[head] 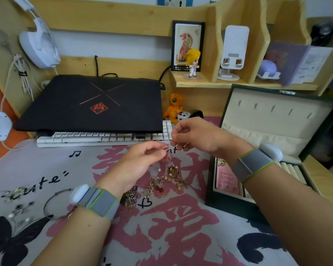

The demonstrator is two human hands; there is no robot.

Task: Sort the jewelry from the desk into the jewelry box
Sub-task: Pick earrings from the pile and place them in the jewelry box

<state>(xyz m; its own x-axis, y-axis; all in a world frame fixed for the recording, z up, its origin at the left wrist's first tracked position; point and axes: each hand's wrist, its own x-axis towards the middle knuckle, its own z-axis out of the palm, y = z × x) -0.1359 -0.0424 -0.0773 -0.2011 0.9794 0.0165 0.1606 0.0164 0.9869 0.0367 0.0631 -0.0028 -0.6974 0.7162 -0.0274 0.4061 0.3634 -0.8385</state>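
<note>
You have a thin, pale wire piece [169, 150], an earring or fine chain as far as can be told, pinched between both hands above the desk mat: your left hand [140, 166] nips its lower-left part between thumb and forefinger, and your right hand [198, 135] pinches the upper end just above and to the right of that. Both hands are closed on it; nothing else is held. The piece hangs roughly upright between the two pinches, its long axis running from your right fingertips down toward your left, with loose ends trailing below; its exact form is too fine and blurred to say. Directly beneath your grip lies the tangled jewelry pile [165, 181] of beads and gold links. The likely trouble: if the wire is snagged on another strand, pulling your hands apart could bend or kink it, and a slip would drop it back into the pile, tangling it again. The open jewelry box [236, 206] sits to the right of your grip, so carry it there with one firm pinch.
</note>
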